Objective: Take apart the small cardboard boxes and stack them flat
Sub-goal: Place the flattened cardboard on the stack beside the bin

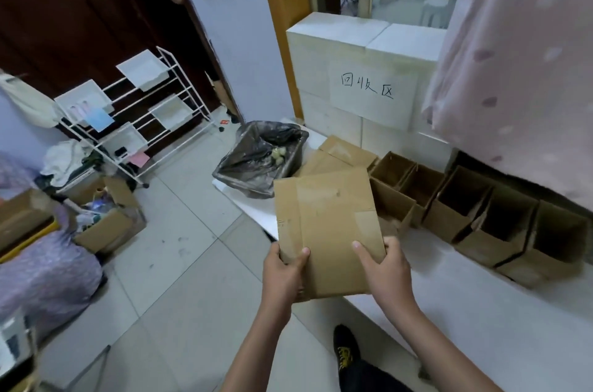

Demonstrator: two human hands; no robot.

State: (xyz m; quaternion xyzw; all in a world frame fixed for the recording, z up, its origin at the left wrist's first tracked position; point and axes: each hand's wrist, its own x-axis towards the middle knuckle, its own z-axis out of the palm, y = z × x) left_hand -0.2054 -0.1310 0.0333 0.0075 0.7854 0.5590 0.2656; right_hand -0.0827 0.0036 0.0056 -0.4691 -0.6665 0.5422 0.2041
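Grey tile floor [179, 263], white wire rack [154, 122]

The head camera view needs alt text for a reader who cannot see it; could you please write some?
Both hands, left hand and right hand, hold a flattened cardboard box above a white ledge. Behind it lie flattened cardboard, open small boxes and a black-lined bin.

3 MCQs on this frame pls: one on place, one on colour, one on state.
1. Where is the flat cardboard pile?
A) on the floor
B) on the white surface beside the bin
C) on the rack

2. The bin's liner is:
A) black
B) blue
C) white

3. The flattened box is:
A) lying on the pile
B) held by one hand
C) gripped by left hand and right hand

Key: B, pile lies right of the bin; A, dark bag; C, both thumbs on its near edge.
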